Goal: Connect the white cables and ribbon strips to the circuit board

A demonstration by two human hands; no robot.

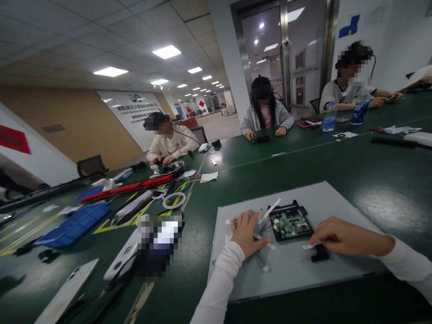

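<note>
A flat grey panel (286, 274) lies on the green table in front of me. Fixed on it is a green circuit board (290, 226) in a black frame. My left hand (247, 234) rests with fingers spread over grey cables (261, 261) at the board's left. A white strip (270, 210) sticks up beside those fingers. My right hand (340, 236) pinches a small white strip (308, 246) near the board's lower right corner. Just under that hand is a black piece (319, 253) on the panel.
Left of the panel lie a pixelated phone (162, 247), a white device (123, 258), a blue tray (74, 225), a white cable coil (173, 201) and a red bar (128, 189). Bottles (330, 118) stand farther back. Several people sit around the table.
</note>
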